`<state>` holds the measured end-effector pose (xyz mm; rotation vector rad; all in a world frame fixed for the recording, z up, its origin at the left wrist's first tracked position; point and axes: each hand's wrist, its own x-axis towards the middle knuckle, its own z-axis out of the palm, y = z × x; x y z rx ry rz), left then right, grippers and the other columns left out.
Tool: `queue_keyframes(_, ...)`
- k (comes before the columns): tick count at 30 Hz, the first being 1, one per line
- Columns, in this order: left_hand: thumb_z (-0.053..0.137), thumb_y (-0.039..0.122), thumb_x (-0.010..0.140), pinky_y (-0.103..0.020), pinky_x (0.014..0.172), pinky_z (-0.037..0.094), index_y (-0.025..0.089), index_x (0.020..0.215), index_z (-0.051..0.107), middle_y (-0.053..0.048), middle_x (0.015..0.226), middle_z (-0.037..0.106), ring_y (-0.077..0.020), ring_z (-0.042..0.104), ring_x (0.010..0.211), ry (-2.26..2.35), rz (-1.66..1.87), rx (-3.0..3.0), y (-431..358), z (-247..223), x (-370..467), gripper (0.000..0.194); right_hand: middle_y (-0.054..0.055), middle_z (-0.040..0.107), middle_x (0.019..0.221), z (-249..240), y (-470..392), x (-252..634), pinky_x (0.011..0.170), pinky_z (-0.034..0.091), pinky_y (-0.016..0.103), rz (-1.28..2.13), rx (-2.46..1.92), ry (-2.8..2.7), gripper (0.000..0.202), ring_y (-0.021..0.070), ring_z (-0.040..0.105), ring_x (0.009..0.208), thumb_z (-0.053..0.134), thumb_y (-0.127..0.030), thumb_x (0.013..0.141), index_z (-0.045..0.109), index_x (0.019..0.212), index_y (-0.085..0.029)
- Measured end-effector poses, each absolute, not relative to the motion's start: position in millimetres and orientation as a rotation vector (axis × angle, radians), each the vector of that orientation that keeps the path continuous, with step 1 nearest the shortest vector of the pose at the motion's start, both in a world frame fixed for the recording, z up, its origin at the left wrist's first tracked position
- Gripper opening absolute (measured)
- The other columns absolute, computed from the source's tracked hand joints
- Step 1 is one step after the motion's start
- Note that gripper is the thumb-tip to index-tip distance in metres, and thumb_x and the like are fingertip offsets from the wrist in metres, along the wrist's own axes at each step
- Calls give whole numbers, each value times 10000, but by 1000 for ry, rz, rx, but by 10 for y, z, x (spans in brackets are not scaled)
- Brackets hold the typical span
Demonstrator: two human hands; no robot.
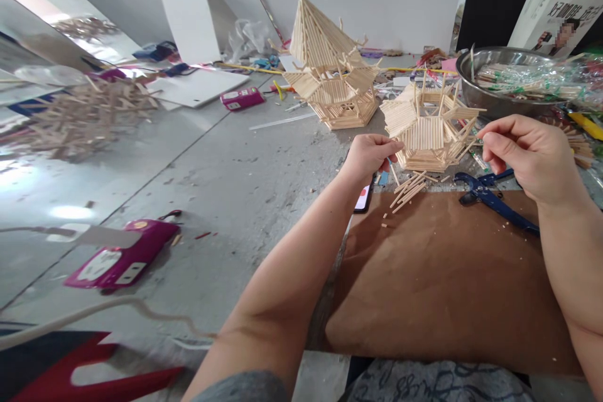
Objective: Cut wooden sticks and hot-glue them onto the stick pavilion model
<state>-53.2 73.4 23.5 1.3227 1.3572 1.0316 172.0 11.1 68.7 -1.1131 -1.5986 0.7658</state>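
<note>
A small pavilion model of wooden sticks (pixel 424 132) stands just beyond the brown sheet, its top open. At its left edge, my left hand (pixel 374 154) is closed, thumb and fingers pinched on the lower roof edge. To its right my right hand (pixel 525 154) is also closed, thumb against forefinger, with the fingertips close by the model's right rim. Whatever lies in that pinch is too small to make out. Loose wooden sticks (pixel 409 190) lie in front of the model. Blue-handled cutters (pixel 494 198) rest on the sheet below my right hand.
A taller stick pagoda (pixel 325 44) with a pointed roof stands behind. At the right back a steel bowl (pixel 466 78) holds wrapped sticks. A phone (pixel 362 200) lies by the brown sheet (pixel 447 289). Leftward are a purple power strip (pixel 155 242) and a stick pile (pixel 89 113).
</note>
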Motion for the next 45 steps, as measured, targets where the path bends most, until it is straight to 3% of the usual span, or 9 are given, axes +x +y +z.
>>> queue_keyframes(23,606,220,683,-167,331,308,120,607,569,-15,567,621,-25,449,319,1448,1049,1406,697,258,-500,130,-28,536,573,689,99,1695,414,364,216,785,-1147,-1648,184,55,443,429,592,-382,765,612,768,-199)
queue_keyframes(45,600,225,667,-178,322,302,127,586,563,-11,550,606,-32,442,308,1459,1048,1409,705,271,-498,133,-12,528,577,676,97,1682,409,349,234,776,-1171,-1694,165,63,434,427,580,-365,771,608,758,-203)
